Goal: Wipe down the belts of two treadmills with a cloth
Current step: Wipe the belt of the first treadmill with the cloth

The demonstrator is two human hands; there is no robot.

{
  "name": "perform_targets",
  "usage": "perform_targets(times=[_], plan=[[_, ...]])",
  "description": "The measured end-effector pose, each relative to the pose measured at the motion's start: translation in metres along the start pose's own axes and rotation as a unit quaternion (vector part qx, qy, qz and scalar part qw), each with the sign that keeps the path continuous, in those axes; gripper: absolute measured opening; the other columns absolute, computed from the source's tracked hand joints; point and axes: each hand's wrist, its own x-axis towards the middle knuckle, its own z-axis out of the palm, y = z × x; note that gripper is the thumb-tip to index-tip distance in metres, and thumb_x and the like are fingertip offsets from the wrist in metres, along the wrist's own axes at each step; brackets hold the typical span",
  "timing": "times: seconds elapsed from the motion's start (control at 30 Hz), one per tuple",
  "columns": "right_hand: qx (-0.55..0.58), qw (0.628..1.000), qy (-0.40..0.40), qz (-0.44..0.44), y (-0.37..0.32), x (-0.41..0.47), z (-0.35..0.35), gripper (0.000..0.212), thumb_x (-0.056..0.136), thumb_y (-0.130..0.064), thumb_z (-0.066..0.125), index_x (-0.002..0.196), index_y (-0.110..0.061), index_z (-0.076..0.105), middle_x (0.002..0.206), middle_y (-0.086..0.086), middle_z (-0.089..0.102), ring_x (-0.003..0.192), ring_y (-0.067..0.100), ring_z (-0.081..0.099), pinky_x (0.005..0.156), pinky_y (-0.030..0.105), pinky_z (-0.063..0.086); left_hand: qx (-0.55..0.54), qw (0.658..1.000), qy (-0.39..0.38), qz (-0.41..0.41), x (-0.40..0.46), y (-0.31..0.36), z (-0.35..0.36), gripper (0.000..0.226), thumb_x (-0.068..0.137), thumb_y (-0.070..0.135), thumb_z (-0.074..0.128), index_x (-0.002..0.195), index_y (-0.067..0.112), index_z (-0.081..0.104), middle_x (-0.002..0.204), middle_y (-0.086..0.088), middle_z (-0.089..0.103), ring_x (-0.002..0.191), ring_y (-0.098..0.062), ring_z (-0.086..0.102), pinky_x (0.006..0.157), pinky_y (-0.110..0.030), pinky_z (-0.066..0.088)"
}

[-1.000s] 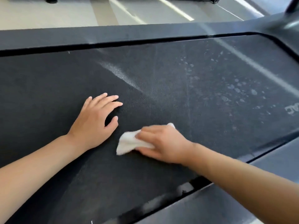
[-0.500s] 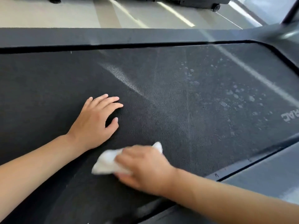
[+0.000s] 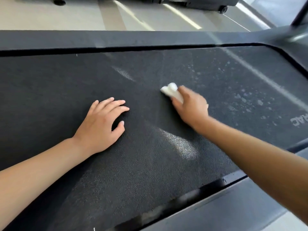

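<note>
Soft white cloth pressed onto the treadmill belt.
It is bunched under the right hand's curled fingers – light, limp, best gripped as a wad; the left hand is laid spread flat.

right hand: we see it smeared by motion blur, finger outlines soft.
cloth: mostly under the right hand; we see only a bunched white end, folds unclear.
belt lettering: cut off by the right edge; we cannot read the word.
both forearms: run out of the picture's lower corners.
near side rail: blurred where it meets the belt.
machine on the floor: cropped by the top edge.
</note>
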Motion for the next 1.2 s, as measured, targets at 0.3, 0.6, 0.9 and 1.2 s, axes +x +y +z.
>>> perform_targets(times=[0.3,0.6,0.9,1.2], plan=[[0.137,0.900,-0.169,-0.378,-0.079,-0.122,-0.011,0.030,0.101,-0.043,0.052,0.103,-0.016,0.064,0.093,0.003,0.060,0.085,0.028,0.062,0.069,0.040,0.047,0.009,1.000,0.001,0.001,0.001,0.000,-0.001,0.053,0.093,0.043,0.041,0.139,0.025,0.061,0.156,0.006,0.051,0.151,-0.027,0.039,0.124,-0.059,0.025],[-0.037,0.995,-0.012,0.095,0.073,0.040,-0.015,0.037,0.100,-0.053,0.047,0.105,-0.016,0.053,0.096,0.012,0.067,0.091,0.041,0.063,0.068,0.042,0.041,0.015,1.000,-0.014,0.003,-0.001,0.000,-0.002,0.055,0.095,0.045,0.037,0.141,0.025,0.059,0.157,0.006,0.050,0.152,-0.027,0.037,0.125,-0.057,0.024],[0.117,0.911,-0.149,-0.367,-0.063,-0.146,-0.014,0.026,0.100,-0.041,0.055,0.096,-0.016,0.064,0.085,-0.003,0.055,0.072,0.020,0.052,0.059,0.033,0.036,0.039,0.999,-0.031,0.012,0.004,0.000,-0.007,0.053,0.096,0.044,0.039,0.140,0.023,0.060,0.156,0.004,0.050,0.149,-0.028,0.040,0.121,-0.056,0.029],[0.003,1.000,-0.010,-0.014,0.037,0.096,0.017,0.031,0.101,-0.050,0.050,0.093,-0.020,0.047,0.096,0.009,0.067,0.092,0.039,0.062,0.067,0.038,0.033,0.037,0.996,-0.011,-0.084,0.001,-0.027,-0.022,0.057,0.098,0.047,0.035,0.148,0.024,0.053,0.160,0.006,0.043,0.152,-0.021,0.035,0.125,-0.055,0.022]])
